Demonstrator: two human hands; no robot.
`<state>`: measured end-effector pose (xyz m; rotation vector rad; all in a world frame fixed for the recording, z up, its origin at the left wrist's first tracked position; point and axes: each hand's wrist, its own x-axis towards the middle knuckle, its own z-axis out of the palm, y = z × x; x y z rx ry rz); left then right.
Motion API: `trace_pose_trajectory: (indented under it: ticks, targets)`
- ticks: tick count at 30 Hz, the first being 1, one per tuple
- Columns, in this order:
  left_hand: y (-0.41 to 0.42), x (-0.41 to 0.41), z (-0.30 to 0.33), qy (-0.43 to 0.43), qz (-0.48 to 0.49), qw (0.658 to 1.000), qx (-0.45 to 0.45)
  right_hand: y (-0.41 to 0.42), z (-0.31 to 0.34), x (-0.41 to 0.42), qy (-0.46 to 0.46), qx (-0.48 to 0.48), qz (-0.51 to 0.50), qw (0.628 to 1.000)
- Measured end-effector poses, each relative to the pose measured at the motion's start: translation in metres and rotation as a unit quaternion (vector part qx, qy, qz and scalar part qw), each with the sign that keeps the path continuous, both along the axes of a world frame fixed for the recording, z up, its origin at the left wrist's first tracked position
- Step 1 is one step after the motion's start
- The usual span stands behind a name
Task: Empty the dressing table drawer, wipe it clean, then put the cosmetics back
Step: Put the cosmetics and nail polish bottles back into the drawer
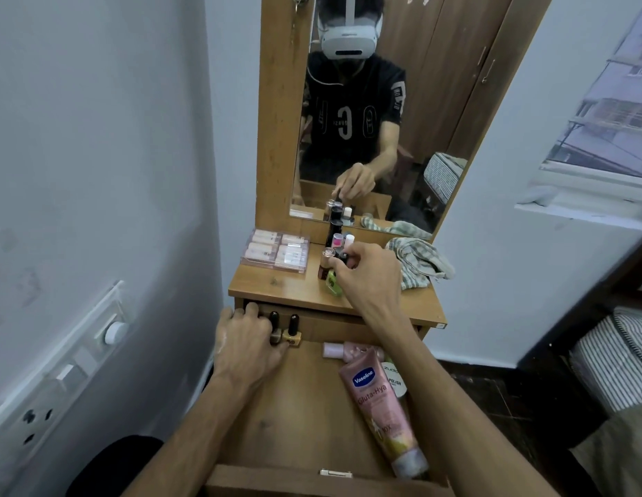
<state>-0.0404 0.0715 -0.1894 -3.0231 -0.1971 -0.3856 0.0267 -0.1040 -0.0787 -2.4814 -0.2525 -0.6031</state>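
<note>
The wooden drawer is pulled out below the dressing table top. At its back left corner stand two dark-capped nail polish bottles, with my left hand resting on the nearer one. A pink Vaseline tube lies along the drawer's right side, over a white bottle, and a small pink bottle lies behind them. My right hand pinches a small dark bottle among several cosmetics clustered on the table top, beside a green bottle.
A clear case of pale tubes sits on the table's left. A checked cloth is bunched at the right, below the mirror. A wall with a switch panel runs close on the left; a bed stands on the right.
</note>
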Motion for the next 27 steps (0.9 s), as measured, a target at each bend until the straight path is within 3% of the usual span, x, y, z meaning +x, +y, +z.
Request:
trace_pose_trajectory:
  ticks: [5, 11, 27]
  targets:
    - [0.0, 0.001, 0.004, 0.007, 0.002, 1.0, 0.006, -0.023, -0.009, -0.022, 0.017, 0.055, 0.066, 0.996]
    - [-0.004, -0.004, 0.007, 0.025, 0.011, 0.999, 0.022, -0.011, -0.059, -0.041, 0.129, 0.009, 0.119, 0.984]
    - [-0.002, -0.002, 0.001, 0.015, 0.015, 1.0, -0.003, 0.002, -0.105, -0.039, 0.05, -0.095, 0.144, 0.984]
